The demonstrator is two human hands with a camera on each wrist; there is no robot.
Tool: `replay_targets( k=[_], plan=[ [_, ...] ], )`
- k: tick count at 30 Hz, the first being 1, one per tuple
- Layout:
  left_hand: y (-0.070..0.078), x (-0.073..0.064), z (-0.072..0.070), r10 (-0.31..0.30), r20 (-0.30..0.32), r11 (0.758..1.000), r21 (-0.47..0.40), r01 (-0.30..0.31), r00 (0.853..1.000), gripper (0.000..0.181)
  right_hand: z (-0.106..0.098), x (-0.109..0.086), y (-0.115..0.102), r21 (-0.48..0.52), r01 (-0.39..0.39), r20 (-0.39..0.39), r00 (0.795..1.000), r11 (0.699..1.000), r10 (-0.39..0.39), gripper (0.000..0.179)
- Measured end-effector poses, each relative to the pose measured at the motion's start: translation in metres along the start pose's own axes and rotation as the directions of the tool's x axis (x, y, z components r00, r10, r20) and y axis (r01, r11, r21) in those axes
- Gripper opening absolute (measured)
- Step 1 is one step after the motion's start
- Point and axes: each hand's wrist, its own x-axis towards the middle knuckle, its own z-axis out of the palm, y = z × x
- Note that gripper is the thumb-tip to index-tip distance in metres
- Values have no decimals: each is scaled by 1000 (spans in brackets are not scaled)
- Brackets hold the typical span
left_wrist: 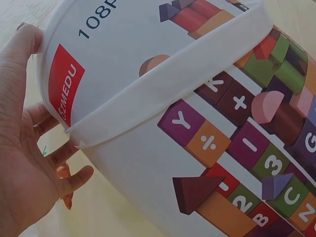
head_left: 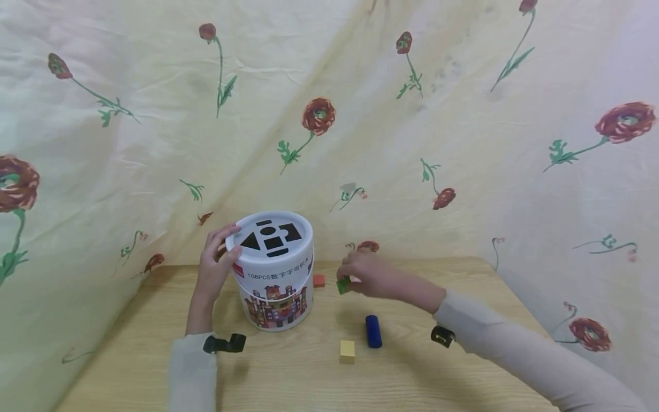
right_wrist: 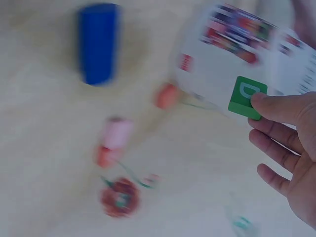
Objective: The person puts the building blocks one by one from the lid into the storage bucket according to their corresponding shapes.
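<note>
A white toy-block bucket [head_left: 275, 272] stands upright on the table, its lid [head_left: 296, 252] cut with dark shaped holes. My left hand [head_left: 213, 260] grips the lid's rim on the left side, thumb at the front and fingers spread along the edge. In the left wrist view, that hand [left_wrist: 34, 148] lies beside the red label [left_wrist: 66, 86]. To the right of the bucket, my right hand [head_left: 368, 273] pinches a green block [head_left: 344, 285] between thumb and fingers. A white letter D shows on the green block [right_wrist: 247, 97] in the right wrist view.
A blue cylinder block [head_left: 373, 331] and a yellow block [head_left: 347, 352] lie on the table [head_left: 288, 372] nearer me. An orange-red block [head_left: 319, 280] sits beside the bucket, and a pink cylinder [right_wrist: 117, 133] shows blurred. Floral cloth [head_left: 257, 143] hangs behind.
</note>
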Motion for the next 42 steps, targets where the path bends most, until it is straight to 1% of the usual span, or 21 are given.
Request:
replay_targets(
  k=[3, 5, 8, 11, 14, 20, 24, 26, 32, 37, 42],
  plan=[
    [0, 0, 0, -1, 3, 1000, -3, 1, 1000, 46, -28, 8, 0, 2, 19, -86, 996, 1000, -19, 18],
    [0, 0, 0, -1, 5, 1000, -3, 1, 1000, 46, -45, 14, 0, 20, 32, -140, 990, 999, -29, 19],
    [0, -1, 0, 0, 4, 1000, -7, 0, 1000, 46, -67, 24, 3, 36, 42, -208, 978, 998, -33, 19],
    [0, -1, -1, -1, 3, 1000, -7, 1, 1000, 46, -84, 37, 4, 54, 25, -246, 969, 998, -11, 18],
    [0, 0, -1, -4, -1, 1000, -9, 4, 1000, 46, -92, 51, 3, 85, 3, -265, 964, 996, 20, 18],
    [-1, 0, -1, -2, 0, 1000, -12, 2, 1000, 46, -89, 84, 2, 163, -53, -262, 960, 985, 95, 20],
    [-1, 0, -1, -3, 3, 1000, -15, 3, 1000, 46, -84, 109, 0, 199, -114, -256, 953, 973, 164, 21],
    [-1, 0, -1, -6, 4, 1000, -16, 6, 1000, 46, -82, 122, -2, 215, -131, -252, 950, 968, 184, 21],
    [0, 0, -1, -13, 7, 1000, -15, 13, 1000, 46, -75, 155, -9, 197, -182, -223, 948, 963, 225, 18],
    [0, 0, -2, -14, 10, 1000, -13, 14, 1000, 47, -65, 173, -12, 195, -239, -174, 946, 951, 273, 18],
    [-2, 2, -2, -14, 13, 1000, -28, 14, 1000, 47, -53, 183, -13, 205, -285, -132, 940, 936, 315, 19]
  ],
)
